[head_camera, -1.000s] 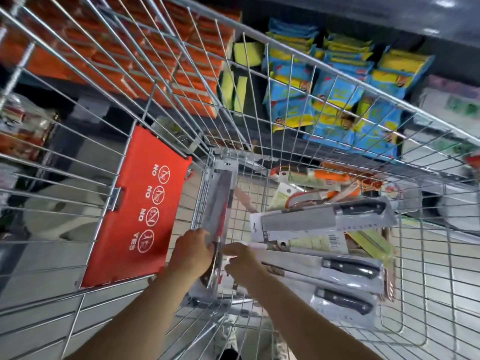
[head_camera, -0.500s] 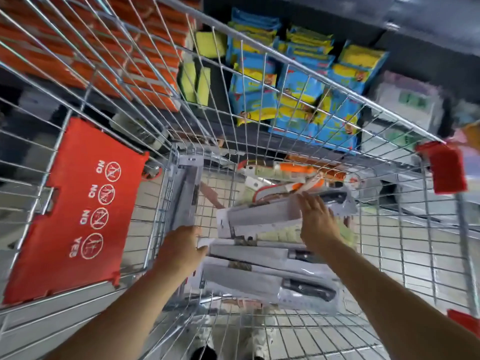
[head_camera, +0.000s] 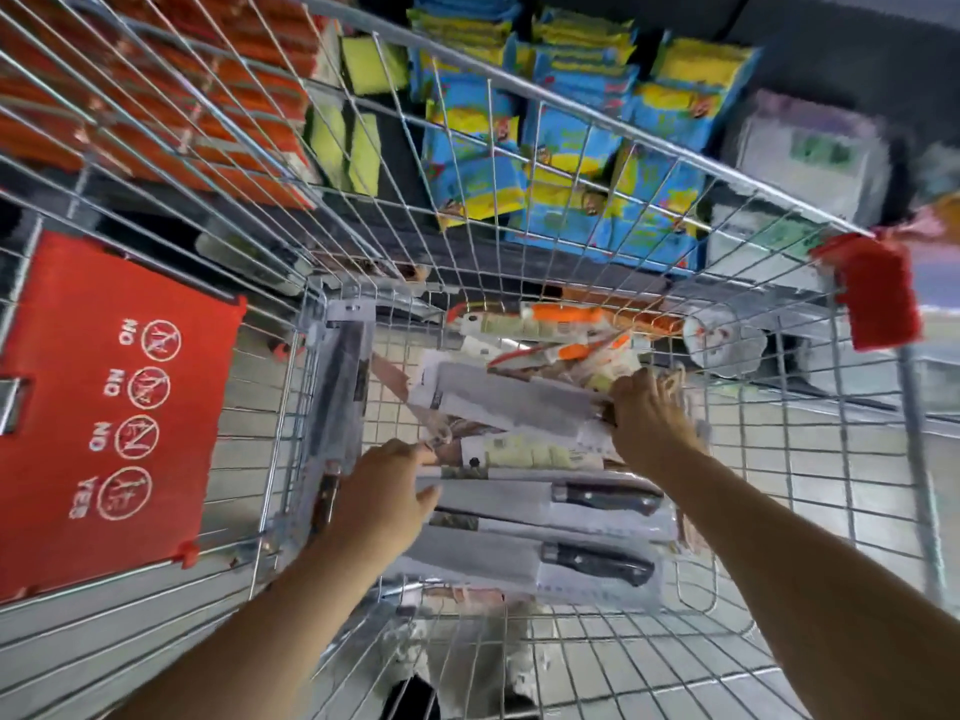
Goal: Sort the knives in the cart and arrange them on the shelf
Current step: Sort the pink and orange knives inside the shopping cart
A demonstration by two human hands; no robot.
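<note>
In the wire cart [head_camera: 675, 154], a person's left hand [head_camera: 384, 501] rests on the near end of 2 packaged black-handled knives [head_camera: 597, 498], its fingers apparently loosely apart, though blur leaves a pinch possible. Just beyond, the right hand [head_camera: 649, 423] has its fingers clamped on the handle end of a packaged cleaver [head_camera: 509, 402] lying on the pile. Orange-handled knives [head_camera: 561, 317] lie deeper in. No knife is visible on the shelf [head_camera: 810, 59] behind, so sorting looks barely begun, with arranging yet to come.

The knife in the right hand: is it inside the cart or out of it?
Inside. The right hand's grip is on the knife's end, low between the cart walls, upon other packaged knives.
</note>
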